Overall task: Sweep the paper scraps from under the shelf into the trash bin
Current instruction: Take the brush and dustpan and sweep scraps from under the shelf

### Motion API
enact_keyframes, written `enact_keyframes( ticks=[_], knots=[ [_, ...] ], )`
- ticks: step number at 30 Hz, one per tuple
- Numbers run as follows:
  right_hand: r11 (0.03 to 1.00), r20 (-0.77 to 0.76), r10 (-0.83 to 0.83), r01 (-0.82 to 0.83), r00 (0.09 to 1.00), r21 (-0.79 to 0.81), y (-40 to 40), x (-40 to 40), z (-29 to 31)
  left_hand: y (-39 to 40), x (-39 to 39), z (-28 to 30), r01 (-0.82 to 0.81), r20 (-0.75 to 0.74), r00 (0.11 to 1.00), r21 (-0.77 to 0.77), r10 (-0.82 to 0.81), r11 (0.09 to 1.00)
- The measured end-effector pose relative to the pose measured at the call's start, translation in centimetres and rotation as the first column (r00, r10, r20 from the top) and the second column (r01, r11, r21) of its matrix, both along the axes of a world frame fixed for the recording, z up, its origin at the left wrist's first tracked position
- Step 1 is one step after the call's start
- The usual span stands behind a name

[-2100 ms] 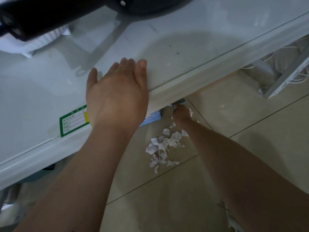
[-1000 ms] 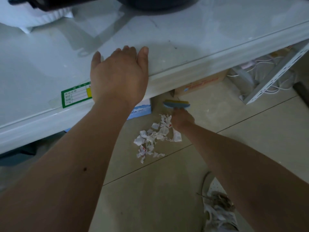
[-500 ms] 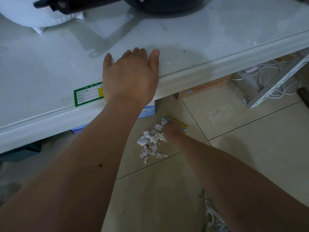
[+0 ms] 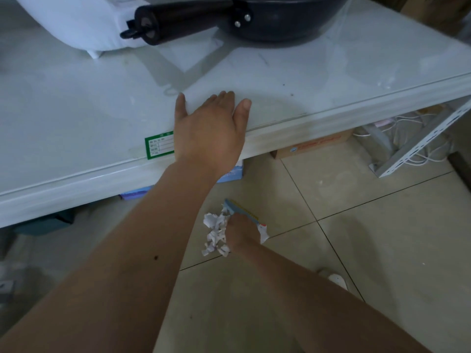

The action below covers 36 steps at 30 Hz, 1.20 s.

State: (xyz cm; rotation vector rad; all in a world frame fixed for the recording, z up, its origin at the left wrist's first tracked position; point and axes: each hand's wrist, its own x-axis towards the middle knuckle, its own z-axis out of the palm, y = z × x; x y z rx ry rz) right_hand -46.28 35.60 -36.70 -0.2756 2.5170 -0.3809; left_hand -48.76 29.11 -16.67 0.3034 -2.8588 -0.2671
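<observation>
My left hand [image 4: 209,128] lies flat and open on the white shelf [image 4: 76,110], fingers spread near its front edge. Down on the tiled floor, my right hand [image 4: 239,233] is closed around a small blue brush [image 4: 239,208] with a yellow strip. A heap of white paper scraps [image 4: 215,233] is bunched against the left side of that hand, and one scrap [image 4: 263,231] lies to its right. The scraps sit on the open floor in front of the shelf. No trash bin shows in the head view.
A black pan [image 4: 267,19] with a long handle and a white bag [image 4: 84,24] rest on the shelf. Under it are a cardboard box [image 4: 313,146], a blue packet [image 4: 233,171], a perforated metal bracket [image 4: 420,146] with white cables, and a dark object [image 4: 43,225] at left. A shoe [image 4: 336,280] is beside my right arm.
My right hand has dragged the brush and scraps away from the shelf toward me, gathering them into a tighter heap. My left hand has stayed flat on the shelf.
</observation>
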Motion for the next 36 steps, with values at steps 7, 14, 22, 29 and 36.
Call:
enact_keyframes(
  ticks=[7,14,22,29,36],
  knots=[
    [0.982,-0.077,-0.127,0.137,0.989,0.130,4.4,-1.7,-0.6,-4.4,5.5,-1.0,-0.112,-0.017,0.994,-0.195,0.110,0.974],
    [0.988,0.039,-0.026,0.019,0.999,0.156,1.8,1.3,-0.2,-7.3,8.6,-1.5,-0.167,-0.021,0.986,-0.189,0.166,0.968],
    [0.990,0.023,0.111,-0.113,0.994,0.089,-3.3,4.0,2.8,-8.1,9.4,-1.6,-0.118,-0.009,0.993,-0.187,0.119,0.975],
    [0.994,-0.066,0.053,-0.046,0.996,0.099,-5.5,2.4,1.7,-8.1,9.4,-1.6,-0.107,-0.044,0.994,-0.154,0.101,0.982],
    [0.985,0.029,0.121,-0.124,0.992,0.123,-6.6,1.9,-0.1,-8.5,9.0,-2.6,-0.106,-0.166,0.983,-0.190,0.075,0.976]
  ],
)
